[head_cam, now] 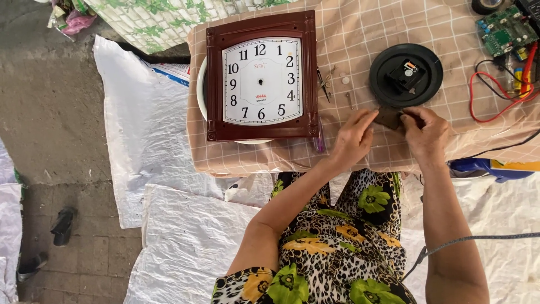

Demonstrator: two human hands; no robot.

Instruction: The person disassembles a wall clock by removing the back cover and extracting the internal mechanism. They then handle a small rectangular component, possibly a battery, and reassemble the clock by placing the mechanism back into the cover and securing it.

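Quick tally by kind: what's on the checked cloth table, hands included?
Square maroon-framed wall clock with white dial: 1
Round black plastic disc with clock movement: 1
Small dark flat piece held between both hands: 1
Green circuit board: 1
Red wire loop: 1
Hands: 2, left hand, right hand
Total: 7

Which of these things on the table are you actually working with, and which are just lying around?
In hand:
- small dark flat piece, pinched between left hand and right hand
- round black clock back with its mechanism, just beyond the hands

Lying about:
- square brown wall clock without hands
- green circuit board
- red wires
- small loose parts
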